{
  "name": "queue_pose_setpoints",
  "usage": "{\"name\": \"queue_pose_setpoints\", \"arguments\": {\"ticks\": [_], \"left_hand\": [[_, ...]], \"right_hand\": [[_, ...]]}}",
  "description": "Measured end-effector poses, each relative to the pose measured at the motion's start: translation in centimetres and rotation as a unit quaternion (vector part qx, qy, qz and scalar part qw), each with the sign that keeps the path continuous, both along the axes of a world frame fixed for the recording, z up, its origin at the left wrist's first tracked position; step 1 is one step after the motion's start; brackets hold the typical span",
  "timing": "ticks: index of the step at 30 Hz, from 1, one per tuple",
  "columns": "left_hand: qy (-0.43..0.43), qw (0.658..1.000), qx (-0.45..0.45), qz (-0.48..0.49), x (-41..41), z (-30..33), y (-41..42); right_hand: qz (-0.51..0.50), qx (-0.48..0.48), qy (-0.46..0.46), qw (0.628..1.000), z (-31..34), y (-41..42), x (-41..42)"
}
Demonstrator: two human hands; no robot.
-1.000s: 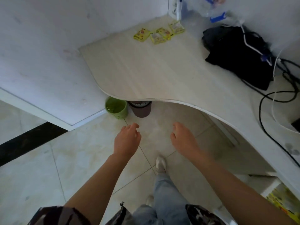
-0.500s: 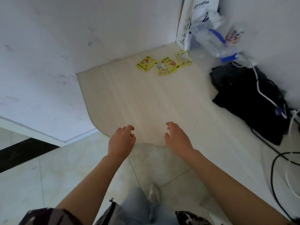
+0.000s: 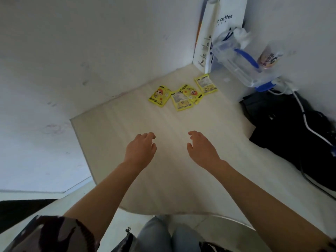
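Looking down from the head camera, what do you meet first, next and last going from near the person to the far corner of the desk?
jeans → left hand and right hand, side by side → yellow packets → white paper bag

The tabletop [image 3: 163,170] is pale wood with a curved front edge. Four yellow packets [image 3: 182,100] lie near the back, and some overlap. A white paper bag [image 3: 223,24] stands in the corner. A clear plastic bag [image 3: 236,62] sits just beside it. A black bag [image 3: 283,128] lies on the right.
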State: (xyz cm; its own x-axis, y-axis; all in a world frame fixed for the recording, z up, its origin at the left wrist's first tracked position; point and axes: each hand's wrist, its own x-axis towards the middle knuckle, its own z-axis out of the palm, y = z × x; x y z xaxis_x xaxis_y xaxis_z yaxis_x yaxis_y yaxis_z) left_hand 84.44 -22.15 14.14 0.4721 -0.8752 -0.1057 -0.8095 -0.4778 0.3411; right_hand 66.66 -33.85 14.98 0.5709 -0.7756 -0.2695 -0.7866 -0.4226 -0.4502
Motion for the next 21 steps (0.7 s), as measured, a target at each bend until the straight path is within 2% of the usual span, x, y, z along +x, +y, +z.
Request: {"name": "queue_pose_setpoints", "arguments": {"ticks": [8,14,21], "left_hand": [[0.01,0.999,0.027,-0.02,4.6,0.4,-7.2],[0.023,0.998,0.053,0.01,7.1,-0.2,-12.7],[-0.011,0.995,0.091,0.024,9.5,-2.2,-17.9]], "right_hand": [[-0.012,-0.009,0.011,1.0,0.0,-6.2,4.2],[-0.011,-0.009,0.027,1.0,-0.4,-11.9,6.8],[-0.006,-0.002,0.026,1.0,-1.6,-18.2,9.9]]}}
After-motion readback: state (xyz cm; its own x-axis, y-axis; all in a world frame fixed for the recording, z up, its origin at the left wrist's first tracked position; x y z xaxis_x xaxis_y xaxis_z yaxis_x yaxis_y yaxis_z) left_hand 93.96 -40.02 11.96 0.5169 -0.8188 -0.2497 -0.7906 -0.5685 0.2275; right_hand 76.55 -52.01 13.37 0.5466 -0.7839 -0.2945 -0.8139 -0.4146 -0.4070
